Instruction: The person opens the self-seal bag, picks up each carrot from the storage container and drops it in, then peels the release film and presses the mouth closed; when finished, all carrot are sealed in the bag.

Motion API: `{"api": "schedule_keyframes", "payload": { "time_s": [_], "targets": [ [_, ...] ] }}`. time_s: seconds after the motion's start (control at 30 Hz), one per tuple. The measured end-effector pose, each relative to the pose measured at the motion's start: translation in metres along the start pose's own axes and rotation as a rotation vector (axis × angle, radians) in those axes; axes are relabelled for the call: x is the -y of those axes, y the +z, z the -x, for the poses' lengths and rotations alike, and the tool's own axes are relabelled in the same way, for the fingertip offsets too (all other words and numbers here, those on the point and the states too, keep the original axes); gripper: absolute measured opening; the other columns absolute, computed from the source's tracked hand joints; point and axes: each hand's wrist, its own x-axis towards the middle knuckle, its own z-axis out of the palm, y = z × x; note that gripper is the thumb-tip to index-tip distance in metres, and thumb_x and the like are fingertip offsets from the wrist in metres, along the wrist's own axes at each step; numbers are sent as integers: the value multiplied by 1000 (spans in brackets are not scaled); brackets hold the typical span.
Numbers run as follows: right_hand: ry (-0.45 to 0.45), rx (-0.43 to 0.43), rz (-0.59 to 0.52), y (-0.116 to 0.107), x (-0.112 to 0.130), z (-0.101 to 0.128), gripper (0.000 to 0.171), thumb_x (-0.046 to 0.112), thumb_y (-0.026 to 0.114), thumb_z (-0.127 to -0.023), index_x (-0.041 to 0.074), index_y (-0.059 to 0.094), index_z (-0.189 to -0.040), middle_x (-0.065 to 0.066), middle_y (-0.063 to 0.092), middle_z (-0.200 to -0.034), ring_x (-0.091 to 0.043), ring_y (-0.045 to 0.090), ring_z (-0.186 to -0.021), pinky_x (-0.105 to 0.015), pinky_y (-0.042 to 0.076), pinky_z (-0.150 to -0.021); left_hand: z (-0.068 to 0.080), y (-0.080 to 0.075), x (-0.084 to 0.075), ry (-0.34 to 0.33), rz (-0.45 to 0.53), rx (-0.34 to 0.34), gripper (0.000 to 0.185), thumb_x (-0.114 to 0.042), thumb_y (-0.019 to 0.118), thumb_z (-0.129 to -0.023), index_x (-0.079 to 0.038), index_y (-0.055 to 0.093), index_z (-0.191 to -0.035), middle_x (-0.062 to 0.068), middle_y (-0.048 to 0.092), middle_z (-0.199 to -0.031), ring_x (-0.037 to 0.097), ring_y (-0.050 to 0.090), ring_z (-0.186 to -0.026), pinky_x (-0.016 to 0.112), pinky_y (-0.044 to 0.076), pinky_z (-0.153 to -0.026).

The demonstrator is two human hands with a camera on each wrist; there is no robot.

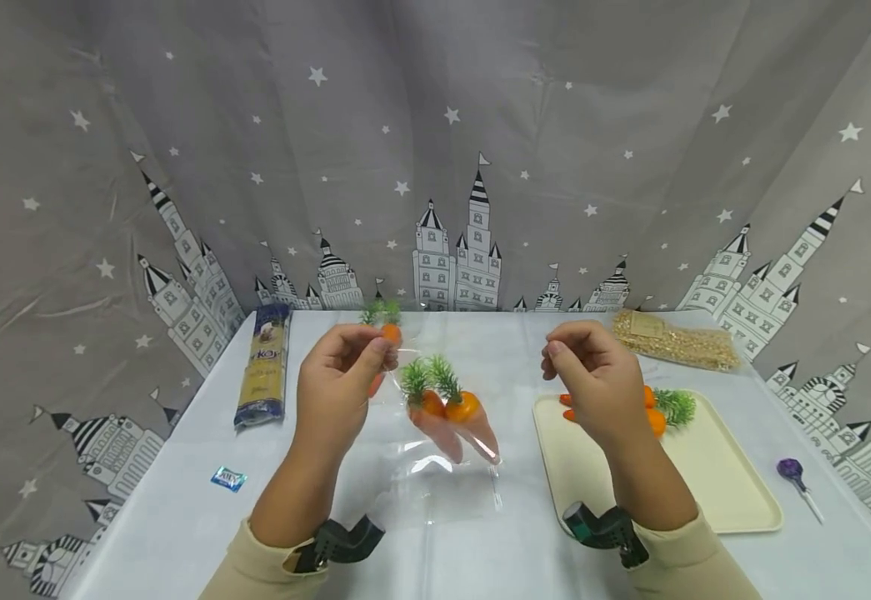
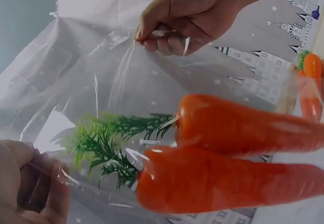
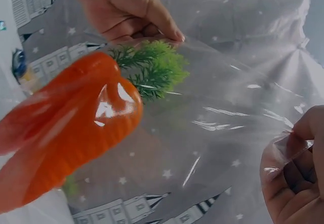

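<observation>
A clear plastic bag (image 1: 443,496) hangs spread between both hands, with toy carrots (image 1: 463,407) inside. Their orange bodies and green leafy tops show large through the film in both wrist views. At the bag's upper left, my left hand (image 1: 336,375) pinches the film between thumb and fingers. My right hand (image 1: 598,375) pinches the opposite upper corner; in the left wrist view the film gathers in creases at that right hand (image 2: 197,19). Another orange carrot (image 1: 392,333) with a green top lies behind my left hand, partly covered by it.
More carrots (image 1: 656,421) lie on the cream tray (image 1: 683,496), partly behind my right forearm. A blue-and-yellow packet (image 1: 262,367) and a small wrapped candy (image 1: 228,478) are at left. At right are a bag of grains (image 1: 675,340) and a purple lollipop (image 1: 793,475).
</observation>
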Motion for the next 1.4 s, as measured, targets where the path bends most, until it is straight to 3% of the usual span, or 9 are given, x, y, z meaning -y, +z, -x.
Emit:
{"api": "schedule_keyframes", "payload": {
  "time_s": [0.2, 0.4, 0.57, 0.73, 0.9, 1.07, 1.23, 1.4],
  "targets": [
    [-61, 25, -47, -9, 14, 1, 10, -9, 62, -99, -9, 65, -108, -1, 70, -90, -13, 66, -74, -20, 60, -69, 3, -7, -15, 62, 8, 6, 12, -9, 70, -100, -1, 70, -109, 4, 74, -94, 19, 72, -83, 27, 63, -80],
    [-88, 46, -162, -17, 26, 4, 10, -14, 57, -98, -15, 62, -106, -2, 70, -91, -14, 67, -75, -21, 61, -69, 3, -13, -30, 62, 25, 95, 12, -2, 70, -98, 4, 69, -108, 4, 74, -93, 18, 73, -82, 29, 64, -79],
    [-103, 49, -259, -23, 33, 5, 13, -21, 55, -94, -17, 62, -103, -4, 71, -89, -15, 68, -74, -23, 62, -67, 4, -16, -37, 41, -25, 145, 10, -3, 71, -98, 2, 69, -107, 3, 73, -94, 17, 73, -83, 28, 63, -79],
    [-107, 70, -290, -27, 36, 5, 22, -25, 54, -92, -12, 67, -103, -5, 71, -88, -14, 70, -73, -25, 63, -65, 6, -17, -42, 86, -87, 138, 9, -2, 71, -97, 0, 71, -106, 2, 74, -93, 17, 74, -83, 27, 63, -76],
    [-203, 157, -417, -29, 27, 2, 29, -22, 53, -96, -8, 72, -112, -7, 73, -95, -16, 70, -78, -26, 64, -68, 7, -17, -43, 137, -90, 132, 11, 2, 71, -96, 3, 71, -107, 1, 75, -94, 15, 74, -85, 26, 63, -77],
    [-312, 198, -516, -29, 14, -1, 35, -26, 44, -95, -11, 72, -109, -11, 71, -98, -21, 64, -81, -24, 60, -74, 5, -18, -37, 147, -41, 214, 13, 2, 70, -97, 6, 69, -109, -1, 73, -96, 14, 74, -86, 25, 63, -79],
    [-346, 213, -530, -29, 9, -4, 39, -32, 35, -88, -16, 69, -99, -13, 70, -97, -24, 60, -82, -27, 57, -74, 4, -19, -30, 217, -19, 254, 14, 11, 63, -97, 7, 70, -109, -2, 72, -102, 13, 71, -88, 22, 61, -78],
    [-340, 217, -486, -31, 8, -6, 41, -31, 33, -87, -15, 69, -96, -13, 68, -95, -23, 61, -82, -26, 58, -74, 3, -18, -25, 287, -21, 273, 21, 18, 57, -96, 5, 72, -102, -2, 70, -102, 13, 69, -91, 21, 59, -76]
  ]
}}
